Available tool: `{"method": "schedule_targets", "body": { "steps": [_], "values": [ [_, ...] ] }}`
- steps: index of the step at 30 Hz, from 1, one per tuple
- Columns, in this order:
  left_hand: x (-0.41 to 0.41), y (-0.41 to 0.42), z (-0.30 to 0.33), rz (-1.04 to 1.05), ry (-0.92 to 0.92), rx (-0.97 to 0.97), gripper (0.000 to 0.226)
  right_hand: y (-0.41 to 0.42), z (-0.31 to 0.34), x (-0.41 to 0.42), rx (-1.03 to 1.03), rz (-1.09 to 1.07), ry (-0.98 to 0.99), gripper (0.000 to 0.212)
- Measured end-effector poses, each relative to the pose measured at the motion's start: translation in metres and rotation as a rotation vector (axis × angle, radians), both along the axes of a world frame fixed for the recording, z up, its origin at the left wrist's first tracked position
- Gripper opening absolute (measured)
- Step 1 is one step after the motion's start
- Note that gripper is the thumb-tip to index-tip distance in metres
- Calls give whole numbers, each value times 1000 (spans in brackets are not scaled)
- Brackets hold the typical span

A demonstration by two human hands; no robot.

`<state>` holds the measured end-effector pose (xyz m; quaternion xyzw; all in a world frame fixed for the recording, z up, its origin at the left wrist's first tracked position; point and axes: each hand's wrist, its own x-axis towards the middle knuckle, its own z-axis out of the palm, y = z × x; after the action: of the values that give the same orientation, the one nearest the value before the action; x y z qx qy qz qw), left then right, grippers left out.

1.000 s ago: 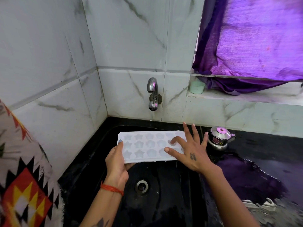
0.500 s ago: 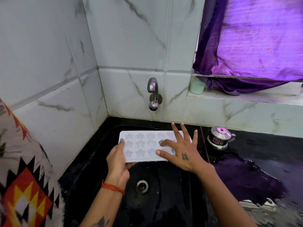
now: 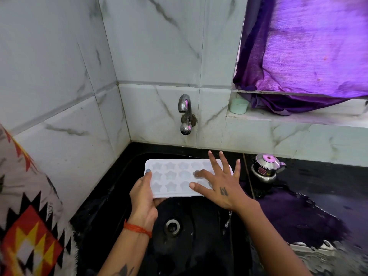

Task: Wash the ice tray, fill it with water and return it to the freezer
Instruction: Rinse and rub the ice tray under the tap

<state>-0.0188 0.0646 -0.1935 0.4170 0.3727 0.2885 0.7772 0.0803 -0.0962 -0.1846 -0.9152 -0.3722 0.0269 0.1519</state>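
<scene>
Hands (image 3: 144,196) on seemingly wet ice tray (image 3: 171,179)

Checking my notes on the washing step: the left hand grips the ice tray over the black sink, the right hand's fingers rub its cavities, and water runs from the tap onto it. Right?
Not quite: the head view shows no water coming from the tap. The rest holds: the left hand grips the ice tray over the black sink, and the right hand has its fingers spread on the cavities.

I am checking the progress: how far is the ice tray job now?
Done: the ice tray is held over the black sink. In hand: the left hand grips its left end, and the right hand rubs the star moulds with spread fingers. Left: the tap shows no running water, so filling and the freezer remain.
</scene>
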Motion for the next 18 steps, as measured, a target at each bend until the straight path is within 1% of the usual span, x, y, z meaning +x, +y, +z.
{"method": "schedule_targets", "body": {
  "steps": [5,7,9,12,16,18],
  "values": [
    [0,0,1,3,-2,-7,15,-1,2,0,41,22,103,57],
    [0,-1,0,3,-3,-6,15,-1,3,1,44,25,120,54],
    [0,-1,0,5,-1,-6,15,-2,2,1,52,26,120,55],
    [-1,-1,0,2,-1,-6,16,-2,1,1,38,23,78,59],
    [-2,-1,-1,1,2,-7,15,-2,0,0,-15,2,-46,68],
    [-2,-2,-1,-1,2,-6,15,-2,0,-1,-17,-2,-72,70]
  ]
}}
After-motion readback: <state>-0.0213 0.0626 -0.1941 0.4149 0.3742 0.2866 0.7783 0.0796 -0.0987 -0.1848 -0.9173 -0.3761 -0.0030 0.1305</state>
